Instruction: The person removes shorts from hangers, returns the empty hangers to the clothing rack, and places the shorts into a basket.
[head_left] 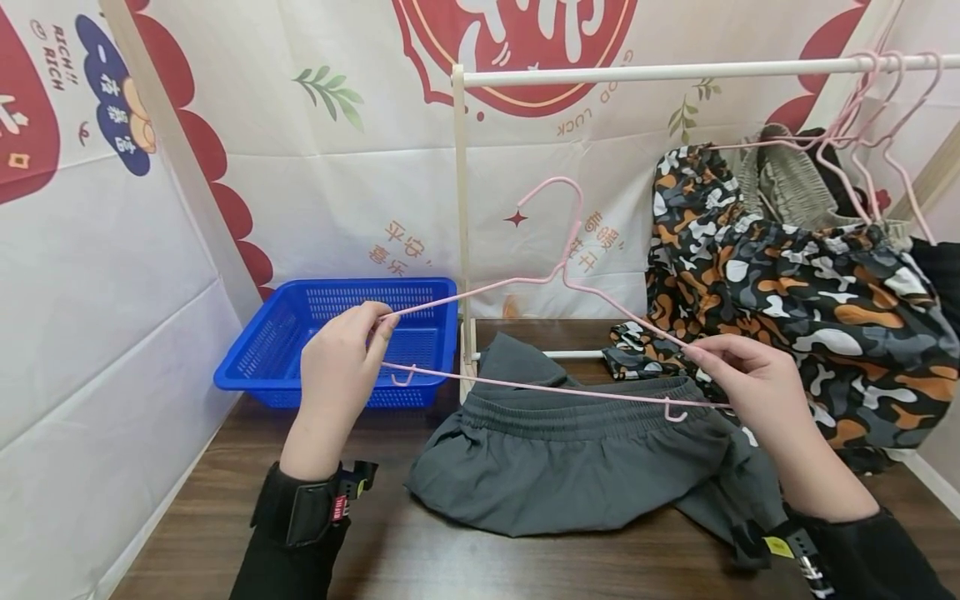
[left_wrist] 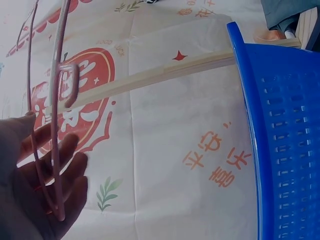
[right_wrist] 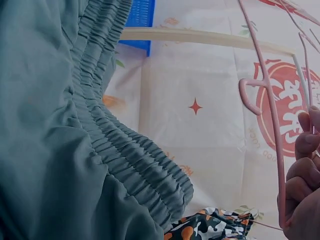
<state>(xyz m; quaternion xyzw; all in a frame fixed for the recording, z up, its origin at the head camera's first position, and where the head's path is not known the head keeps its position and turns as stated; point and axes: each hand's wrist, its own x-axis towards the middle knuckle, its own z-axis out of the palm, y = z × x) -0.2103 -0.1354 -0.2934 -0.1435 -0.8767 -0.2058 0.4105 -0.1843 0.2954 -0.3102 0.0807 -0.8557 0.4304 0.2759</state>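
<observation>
A pink wire hanger point(head_left: 555, 283) is held up in the air over the table by both hands. My left hand point(head_left: 341, 362) pinches its left end, in front of the blue basket; in the left wrist view the hanger point(left_wrist: 55, 125) runs across that hand's fingers point(left_wrist: 65, 175). My right hand point(head_left: 742, 375) pinches its right end, and the hanger point(right_wrist: 272, 130) shows beside those fingers point(right_wrist: 305, 185). Under the hanger, grey shorts point(head_left: 577, 450) with an elastic waistband point(right_wrist: 125, 150) lie flat on the wooden table point(head_left: 420, 558).
A blue plastic basket point(head_left: 330, 337) stands at the back left. A white clothes rail point(head_left: 675, 71) on a post point(head_left: 462, 225) crosses the back; camouflage shorts point(head_left: 795, 292) and more pink hangers point(head_left: 877, 117) hang at its right. White printed sheets wall in the left and back.
</observation>
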